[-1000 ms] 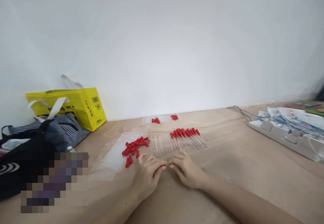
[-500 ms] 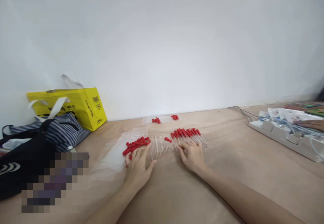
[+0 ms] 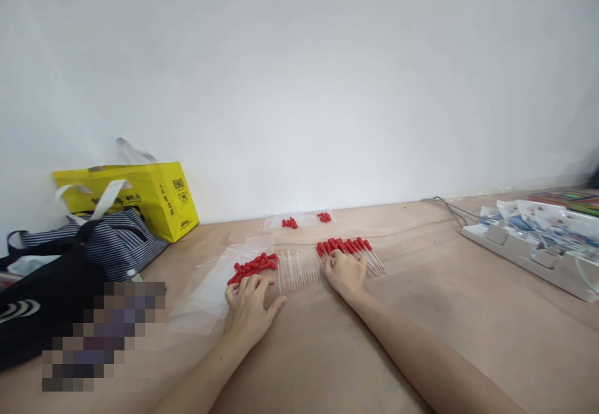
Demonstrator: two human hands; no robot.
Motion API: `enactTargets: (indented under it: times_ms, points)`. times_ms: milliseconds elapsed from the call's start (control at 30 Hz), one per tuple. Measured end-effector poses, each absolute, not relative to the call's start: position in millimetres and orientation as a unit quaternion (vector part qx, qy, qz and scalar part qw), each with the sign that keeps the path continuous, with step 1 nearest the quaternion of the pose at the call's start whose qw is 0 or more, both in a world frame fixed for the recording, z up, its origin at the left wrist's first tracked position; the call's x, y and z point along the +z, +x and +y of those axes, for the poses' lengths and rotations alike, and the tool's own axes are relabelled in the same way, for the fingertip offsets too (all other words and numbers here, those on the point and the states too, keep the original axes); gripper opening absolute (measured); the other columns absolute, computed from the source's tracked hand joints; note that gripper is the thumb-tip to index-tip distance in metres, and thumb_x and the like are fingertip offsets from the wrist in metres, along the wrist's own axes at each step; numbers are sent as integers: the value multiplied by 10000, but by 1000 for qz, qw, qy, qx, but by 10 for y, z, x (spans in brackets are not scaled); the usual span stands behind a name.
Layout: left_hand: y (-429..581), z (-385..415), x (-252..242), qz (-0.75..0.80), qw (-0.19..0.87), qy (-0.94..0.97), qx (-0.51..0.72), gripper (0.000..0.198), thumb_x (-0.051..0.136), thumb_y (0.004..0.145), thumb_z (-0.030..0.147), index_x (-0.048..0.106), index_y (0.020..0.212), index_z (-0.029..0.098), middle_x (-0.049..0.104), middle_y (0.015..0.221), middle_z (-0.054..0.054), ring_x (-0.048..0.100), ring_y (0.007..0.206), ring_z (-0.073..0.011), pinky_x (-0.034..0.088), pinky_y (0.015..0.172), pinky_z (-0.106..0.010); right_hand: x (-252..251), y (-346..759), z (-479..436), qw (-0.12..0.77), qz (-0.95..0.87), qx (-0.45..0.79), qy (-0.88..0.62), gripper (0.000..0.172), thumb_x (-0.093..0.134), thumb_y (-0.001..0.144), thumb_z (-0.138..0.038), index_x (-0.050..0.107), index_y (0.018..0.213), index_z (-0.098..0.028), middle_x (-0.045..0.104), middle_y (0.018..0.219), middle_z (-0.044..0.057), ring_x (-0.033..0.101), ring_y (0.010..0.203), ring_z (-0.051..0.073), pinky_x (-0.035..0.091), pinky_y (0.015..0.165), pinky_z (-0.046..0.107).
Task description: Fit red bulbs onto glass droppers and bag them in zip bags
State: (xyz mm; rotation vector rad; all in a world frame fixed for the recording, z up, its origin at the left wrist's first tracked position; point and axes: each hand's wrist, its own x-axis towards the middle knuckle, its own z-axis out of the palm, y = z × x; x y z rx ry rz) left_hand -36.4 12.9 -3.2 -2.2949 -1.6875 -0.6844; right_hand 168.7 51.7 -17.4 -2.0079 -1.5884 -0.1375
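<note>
My left hand (image 3: 249, 307) lies flat on the brown surface, fingers spread, fingertips at a pile of loose red rubber caps (image 3: 253, 265) resting on a clear plastic bag (image 3: 209, 287). My right hand (image 3: 346, 272) lies palm down over a row of clear droppers fitted with red caps (image 3: 344, 247), fingers stretched toward their red ends. Between the hands lies a row of bare clear dropper tubes (image 3: 297, 267). Neither hand visibly holds anything.
A second clear bag with red caps (image 3: 304, 219) lies farther back near the white wall. A yellow shopping bag (image 3: 143, 197), a striped bag (image 3: 100, 240) and a black bag (image 3: 44, 305) stand at left. A white power strip with cables and papers (image 3: 533, 242) sits at right.
Both hands came apart from a pinch in the middle and moved forward: the left to the loose caps, the right onto the capped droppers. A capped dropper joined the capped row.
</note>
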Motion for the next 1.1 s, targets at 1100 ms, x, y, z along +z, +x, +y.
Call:
enactTargets:
  times_ms: [1100]
  points:
    - [-477, 91, 204, -594, 210, -752, -194, 179, 436, 767, 243, 584, 717, 156, 619, 798, -83, 526, 823, -253, 244, 786, -427, -91, 1538, 366, 192, -700, -67, -684, 251, 389, 793, -171, 607, 862, -65, 607, 890, 192, 503, 862, 279, 249, 748, 389]
